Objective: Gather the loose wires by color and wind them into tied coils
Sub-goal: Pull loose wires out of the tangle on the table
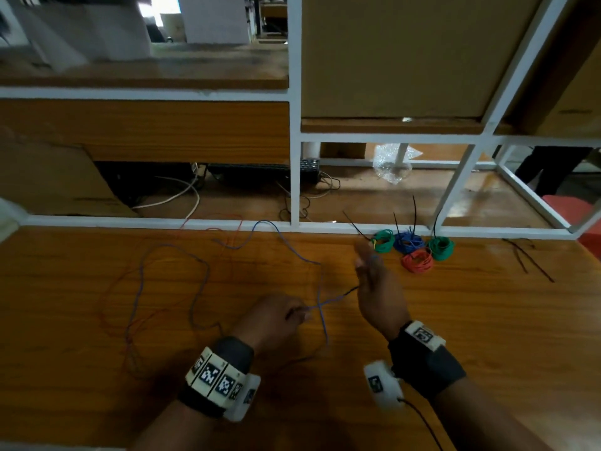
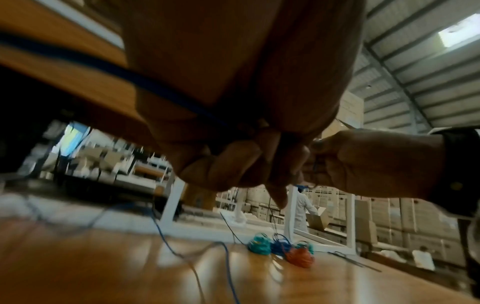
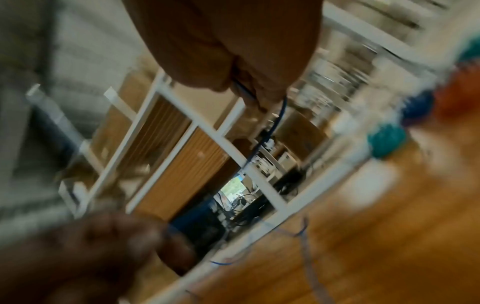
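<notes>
Your left hand [image 1: 276,315] pinches the blue wire [image 1: 320,281]; your right hand [image 1: 377,288] grips its end just right of that. The slack trails far-left over the worktop [image 1: 455,320], nearer your left.

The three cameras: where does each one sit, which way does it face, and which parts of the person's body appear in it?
Head: worn on the head, looks forward and down at the wooden table; shows both forearms, left hand, right hand.
Left wrist: low, under the left hand, faces along the table towards the tied coils; right hand also shows.
Right wrist: tilted and blurred, looks past the right hand at the white frame.
Shared: all three show the blue wire.
</notes>
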`<act>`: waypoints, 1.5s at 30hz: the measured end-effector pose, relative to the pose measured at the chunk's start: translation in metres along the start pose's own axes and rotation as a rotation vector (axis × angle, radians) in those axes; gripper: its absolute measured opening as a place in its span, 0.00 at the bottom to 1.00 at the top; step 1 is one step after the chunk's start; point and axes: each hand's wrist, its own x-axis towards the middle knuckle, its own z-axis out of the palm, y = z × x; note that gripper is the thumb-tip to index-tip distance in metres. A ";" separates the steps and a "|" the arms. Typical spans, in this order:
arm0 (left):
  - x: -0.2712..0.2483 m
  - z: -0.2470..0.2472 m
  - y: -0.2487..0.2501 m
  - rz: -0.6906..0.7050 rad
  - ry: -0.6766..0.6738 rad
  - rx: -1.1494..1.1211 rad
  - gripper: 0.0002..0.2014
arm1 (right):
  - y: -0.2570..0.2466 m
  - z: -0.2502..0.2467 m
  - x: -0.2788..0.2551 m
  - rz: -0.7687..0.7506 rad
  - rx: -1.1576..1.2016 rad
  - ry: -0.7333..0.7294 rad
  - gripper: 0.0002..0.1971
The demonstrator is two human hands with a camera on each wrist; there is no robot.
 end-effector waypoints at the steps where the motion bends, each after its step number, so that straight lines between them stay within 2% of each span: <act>1: -0.002 -0.009 0.002 0.009 0.026 0.067 0.14 | 0.005 0.004 -0.002 -0.055 -0.141 -0.159 0.14; 3: -0.006 -0.033 0.011 0.043 0.109 0.186 0.09 | 0.002 0.007 -0.006 -0.028 -0.147 -0.440 0.09; 5: -0.009 -0.056 0.014 0.149 0.219 0.267 0.09 | -0.008 0.006 -0.008 0.046 -0.072 -0.652 0.24; 6: -0.010 -0.066 0.015 0.221 0.263 0.280 0.10 | -0.012 0.006 -0.009 0.081 -0.024 -0.740 0.25; 9: -0.010 -0.081 0.020 0.447 0.352 0.288 0.12 | -0.030 0.009 -0.009 0.070 0.073 -0.898 0.18; 11: -0.004 -0.089 0.027 0.514 0.384 0.261 0.14 | -0.044 0.012 -0.006 0.023 0.141 -0.943 0.17; 13: 0.005 -0.102 0.031 0.498 0.387 0.153 0.14 | -0.056 0.015 -0.003 0.011 0.319 -0.985 0.17; 16: 0.016 -0.117 0.029 0.403 0.328 -0.166 0.05 | -0.076 0.019 0.000 0.101 0.713 -1.091 0.17; 18: 0.019 -0.116 0.030 0.375 0.337 -0.315 0.03 | -0.092 0.020 0.003 0.125 0.990 -1.153 0.18; 20: 0.021 -0.110 0.027 0.371 0.348 -0.460 0.05 | -0.105 0.023 0.010 0.096 1.227 -1.153 0.19; 22: 0.018 -0.102 0.024 0.422 0.270 -0.711 0.07 | -0.118 0.024 0.022 0.071 1.426 -1.062 0.21; 23: 0.017 -0.098 0.021 0.452 0.251 -0.794 0.10 | -0.125 0.024 0.030 0.068 1.499 -0.982 0.23; 24: 0.016 -0.093 0.021 0.427 0.287 -0.798 0.11 | -0.132 0.024 0.038 0.065 1.543 -0.876 0.23; 25: 0.016 -0.086 0.019 0.337 0.357 -0.720 0.10 | -0.138 0.024 0.047 0.059 1.552 -0.746 0.23; 27: 0.014 -0.069 0.015 0.160 0.442 -0.570 0.06 | -0.142 0.027 0.064 0.031 1.418 -0.459 0.21; 28: 0.011 -0.061 0.011 0.106 0.428 -0.563 0.06 | -0.139 0.029 0.071 0.008 1.243 -0.315 0.20; 30: 0.005 -0.051 0.005 0.005 0.345 -0.556 0.09 | -0.129 0.034 0.077 -0.057 0.697 -0.090 0.19; 31: 0.003 -0.049 0.001 -0.032 0.309 -0.494 0.09 | -0.125 0.035 0.077 -0.092 0.416 -0.047 0.16; 33: -0.001 -0.048 -0.007 -0.069 0.256 -0.310 0.07 | -0.114 0.037 0.069 -0.149 0.002 -0.122 0.10; 35: -0.006 -0.053 -0.011 -0.068 0.248 -0.097 0.06 | -0.100 0.038 0.060 -0.189 -0.181 -0.286 0.09; 37: -0.011 -0.062 -0.016 -0.071 0.243 0.099 0.05 | -0.087 0.035 0.054 -0.236 -0.236 -0.398 0.10; 39: -0.015 -0.076 -0.024 -0.063 0.197 0.227 0.10 | -0.079 0.030 0.054 -0.255 -0.262 -0.493 0.09; 41: -0.017 -0.094 -0.028 -0.014 0.146 0.194 0.13 | -0.075 0.022 0.055 -0.248 -0.282 -0.584 0.09; 42: -0.016 -0.103 -0.028 0.030 0.153 0.148 0.11 | -0.072 0.019 0.056 -0.221 -0.262 -0.630 0.14; 45: -0.006 -0.124 -0.019 0.168 0.280 0.131 0.06 | -0.072 0.014 0.053 -0.100 -0.153 -0.799 0.20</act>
